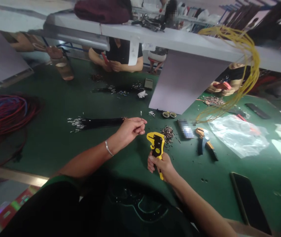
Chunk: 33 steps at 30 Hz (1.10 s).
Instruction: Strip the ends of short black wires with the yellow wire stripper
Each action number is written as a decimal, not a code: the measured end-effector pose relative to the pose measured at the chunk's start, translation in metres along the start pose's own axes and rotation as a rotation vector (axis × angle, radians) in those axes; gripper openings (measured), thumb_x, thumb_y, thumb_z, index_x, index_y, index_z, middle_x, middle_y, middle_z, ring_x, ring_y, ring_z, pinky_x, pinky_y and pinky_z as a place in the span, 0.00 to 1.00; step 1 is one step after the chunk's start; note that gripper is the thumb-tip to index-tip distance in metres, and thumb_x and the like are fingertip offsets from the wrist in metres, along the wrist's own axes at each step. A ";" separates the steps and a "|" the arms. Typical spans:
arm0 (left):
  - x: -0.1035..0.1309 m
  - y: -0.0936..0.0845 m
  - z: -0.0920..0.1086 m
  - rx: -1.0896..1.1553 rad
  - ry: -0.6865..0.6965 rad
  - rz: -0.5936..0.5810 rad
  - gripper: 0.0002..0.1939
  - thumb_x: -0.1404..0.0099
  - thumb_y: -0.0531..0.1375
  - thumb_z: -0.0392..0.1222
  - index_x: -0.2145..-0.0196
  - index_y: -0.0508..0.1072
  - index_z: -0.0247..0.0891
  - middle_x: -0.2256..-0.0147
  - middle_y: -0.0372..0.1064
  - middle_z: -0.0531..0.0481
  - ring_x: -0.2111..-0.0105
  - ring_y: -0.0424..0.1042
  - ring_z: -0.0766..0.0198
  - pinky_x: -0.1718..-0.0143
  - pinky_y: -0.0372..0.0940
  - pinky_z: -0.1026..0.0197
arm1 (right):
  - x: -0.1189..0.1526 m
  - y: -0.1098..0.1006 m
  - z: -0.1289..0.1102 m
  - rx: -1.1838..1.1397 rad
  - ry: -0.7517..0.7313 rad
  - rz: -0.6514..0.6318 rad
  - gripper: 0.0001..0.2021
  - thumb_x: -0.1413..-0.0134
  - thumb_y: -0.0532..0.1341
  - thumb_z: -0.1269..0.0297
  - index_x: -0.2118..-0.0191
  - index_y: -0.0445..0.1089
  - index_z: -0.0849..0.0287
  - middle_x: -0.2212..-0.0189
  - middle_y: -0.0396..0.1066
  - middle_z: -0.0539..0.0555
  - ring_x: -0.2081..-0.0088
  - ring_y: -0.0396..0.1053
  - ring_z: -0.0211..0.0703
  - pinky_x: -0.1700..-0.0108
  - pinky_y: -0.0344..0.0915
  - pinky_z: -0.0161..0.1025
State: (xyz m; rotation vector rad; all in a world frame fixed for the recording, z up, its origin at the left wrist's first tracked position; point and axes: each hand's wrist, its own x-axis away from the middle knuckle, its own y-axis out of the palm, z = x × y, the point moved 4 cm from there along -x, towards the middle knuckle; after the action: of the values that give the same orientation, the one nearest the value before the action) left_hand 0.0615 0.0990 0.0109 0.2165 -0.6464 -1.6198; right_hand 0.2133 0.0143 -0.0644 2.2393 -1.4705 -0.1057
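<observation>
My left hand [133, 127] is closed in a pinch, and a small silver wire end [141, 114] sticks up above its fingertips. Beneath and left of that hand lies a bundle of black wires [103, 122] with silver tips fanned out at the left. In my right hand [163, 163] is a yellow and black wire stripper [157, 144], its head pointing up and its jaws just right of my left hand. Behind the tool's head spreads a heap of small dark cut pieces [168, 134]. The wire's lower part is hidden by my fingers.
To the right are an orange and black plier-like tool [206, 141], a clear plastic bag [239, 135] and a phone [250, 200]. Tape rolls [169, 114] lie before a panel [184, 79]. Yellow wires [254, 62] hang from the shelf; red wires [2, 121] are left. Co-workers sit opposite.
</observation>
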 end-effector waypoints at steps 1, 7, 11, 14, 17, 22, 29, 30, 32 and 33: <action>0.000 0.000 0.000 -0.008 -0.006 0.003 0.08 0.41 0.55 0.24 0.73 0.73 0.28 0.84 0.58 0.53 0.84 0.51 0.75 0.79 0.54 0.67 | -0.001 -0.002 0.002 0.006 0.002 0.004 0.16 0.53 0.69 0.56 0.71 0.61 0.59 0.86 0.59 0.42 0.86 0.56 0.32 0.83 0.59 0.34; -0.008 -0.005 -0.004 -0.039 -0.022 -0.029 0.08 0.41 0.56 0.25 0.74 0.73 0.28 0.84 0.58 0.53 0.85 0.49 0.76 0.82 0.49 0.68 | 0.001 0.000 0.005 0.093 0.056 -0.019 0.18 0.54 0.68 0.54 0.71 0.60 0.59 0.87 0.58 0.41 0.87 0.55 0.31 0.84 0.59 0.33; -0.009 -0.005 -0.006 -0.044 -0.077 -0.039 0.09 0.42 0.55 0.24 0.75 0.73 0.28 0.84 0.57 0.54 0.85 0.47 0.77 0.83 0.46 0.69 | 0.010 0.009 0.000 0.035 0.140 -0.101 0.18 0.54 0.69 0.55 0.71 0.61 0.59 0.87 0.58 0.41 0.86 0.56 0.31 0.84 0.59 0.33; -0.009 -0.004 -0.006 -0.049 -0.101 -0.041 0.09 0.42 0.55 0.24 0.76 0.72 0.28 0.84 0.56 0.54 0.86 0.46 0.77 0.83 0.45 0.68 | 0.014 0.013 -0.005 -0.059 0.185 -0.145 0.17 0.54 0.70 0.57 0.71 0.61 0.59 0.85 0.59 0.42 0.85 0.57 0.31 0.83 0.59 0.33; -0.009 -0.002 -0.007 -0.044 -0.092 -0.030 0.09 0.42 0.55 0.24 0.76 0.72 0.28 0.84 0.56 0.54 0.86 0.47 0.77 0.83 0.45 0.67 | 0.011 0.010 -0.008 -0.127 0.165 -0.103 0.17 0.55 0.70 0.58 0.70 0.61 0.59 0.84 0.60 0.42 0.85 0.57 0.31 0.83 0.59 0.33; -0.005 0.002 -0.012 -0.040 -0.062 -0.024 0.10 0.41 0.54 0.25 0.76 0.71 0.29 0.85 0.58 0.53 0.86 0.47 0.77 0.82 0.46 0.67 | -0.001 -0.003 -0.003 -0.094 0.090 0.007 0.16 0.54 0.70 0.59 0.70 0.62 0.59 0.84 0.60 0.43 0.85 0.57 0.32 0.84 0.58 0.33; -0.007 -0.003 -0.004 -0.065 -0.031 -0.011 0.08 0.43 0.55 0.24 0.76 0.72 0.28 0.85 0.58 0.53 0.86 0.47 0.78 0.83 0.45 0.67 | 0.006 0.005 -0.003 -0.038 0.098 -0.036 0.16 0.55 0.70 0.58 0.71 0.62 0.60 0.85 0.59 0.42 0.86 0.56 0.31 0.84 0.58 0.33; -0.009 -0.005 -0.004 -0.066 -0.046 -0.021 0.09 0.43 0.55 0.24 0.76 0.72 0.28 0.85 0.58 0.53 0.86 0.46 0.78 0.83 0.44 0.68 | 0.008 0.007 -0.005 -0.043 0.109 -0.063 0.16 0.55 0.70 0.58 0.71 0.62 0.60 0.85 0.59 0.42 0.86 0.56 0.31 0.84 0.58 0.33; -0.012 -0.006 -0.007 -0.073 -0.081 -0.035 0.09 0.44 0.55 0.24 0.77 0.72 0.28 0.85 0.58 0.53 0.87 0.44 0.78 0.84 0.42 0.68 | 0.011 0.009 -0.007 -0.045 0.130 -0.121 0.17 0.55 0.70 0.57 0.71 0.63 0.60 0.85 0.59 0.43 0.85 0.58 0.32 0.83 0.59 0.34; -0.013 -0.006 -0.009 -0.076 -0.093 -0.037 0.09 0.44 0.54 0.23 0.77 0.72 0.28 0.85 0.57 0.53 0.87 0.44 0.78 0.84 0.42 0.68 | 0.011 0.009 -0.007 -0.043 0.131 -0.133 0.17 0.56 0.71 0.57 0.72 0.63 0.60 0.86 0.60 0.43 0.85 0.58 0.33 0.83 0.59 0.34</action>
State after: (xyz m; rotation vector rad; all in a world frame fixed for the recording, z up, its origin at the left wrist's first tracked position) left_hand 0.0625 0.1093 -0.0026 0.0987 -0.6538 -1.6948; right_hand 0.2128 0.0036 -0.0521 2.2624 -1.2396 -0.0314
